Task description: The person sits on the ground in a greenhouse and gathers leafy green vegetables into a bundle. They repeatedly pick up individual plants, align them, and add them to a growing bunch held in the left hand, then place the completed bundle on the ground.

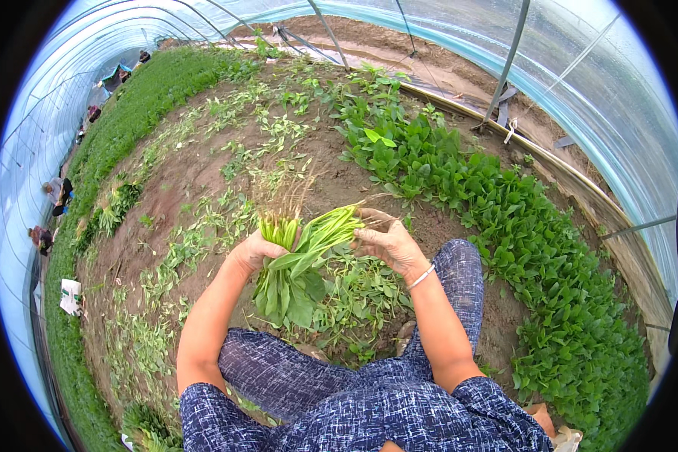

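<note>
My left hand (261, 248) is wrapped around a bunch of leafy greens (287, 294), its pale stems and stringy roots pointing up and away, its leaves hanging down. In my right hand (387, 240) is a smaller bundle of greens (333, 226), pinched near the root end. The leaves of this bundle lie across the larger bunch, close to my left thumb. A pale bracelet (421, 277) circles my right wrist. Loose plucked leaves (367, 282) cover the soil below my hands, between my knees.
Growing greens (486, 192) form a dense bed on the right, beside a plastic film wall (616, 113) with metal poles (508, 62). Gathered bunches (110, 209) lie at left, near a white bag (70, 296). Several people (59, 192) are along the far left side.
</note>
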Demonstrator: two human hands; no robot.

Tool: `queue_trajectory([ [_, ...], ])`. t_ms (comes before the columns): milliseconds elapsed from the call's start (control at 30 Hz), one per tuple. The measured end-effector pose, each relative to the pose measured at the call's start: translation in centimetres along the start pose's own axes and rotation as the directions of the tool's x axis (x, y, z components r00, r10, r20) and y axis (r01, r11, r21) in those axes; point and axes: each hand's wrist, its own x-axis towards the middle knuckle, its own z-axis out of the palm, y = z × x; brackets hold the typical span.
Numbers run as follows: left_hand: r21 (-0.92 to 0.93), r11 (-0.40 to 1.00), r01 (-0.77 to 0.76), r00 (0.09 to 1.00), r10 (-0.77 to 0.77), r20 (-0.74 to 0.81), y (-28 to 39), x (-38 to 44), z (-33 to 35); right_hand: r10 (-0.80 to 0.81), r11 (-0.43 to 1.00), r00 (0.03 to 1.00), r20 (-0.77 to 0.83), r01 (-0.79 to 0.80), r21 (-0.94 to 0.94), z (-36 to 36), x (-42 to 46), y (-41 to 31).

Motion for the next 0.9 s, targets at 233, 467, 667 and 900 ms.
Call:
queue_trajectory([
  [233,-0.010,1.000,-0.006,0.999,0.006,-0.043,0.7,-0.4,0.0,-0.234,0.917,0.931,-0.281,0.308,0.254,-4.5,1.3,-0.6],
  [467,0.173,0.985,0.000,1.000,-0.005,0.027,0.6,0.2,0.9,-0.131,0.966,0.987,-0.093,0.107,-0.234,0.0,0.3,0.3],
  [667,-0.037,0.998,-0.053,0.998,0.054,0.029,-0.4,-0.3,-1.8,-0.235,0.934,0.902,-0.362,0.313,0.173,-5.5,0.7,-1.1],
  [900,-0.224,0.974,0.012,1.000,-0.009,0.015,-1.1,1.1,1.1,-0.393,0.903,0.917,0.062,0.398,-0.165,-1.8,1.2,1.6],
])
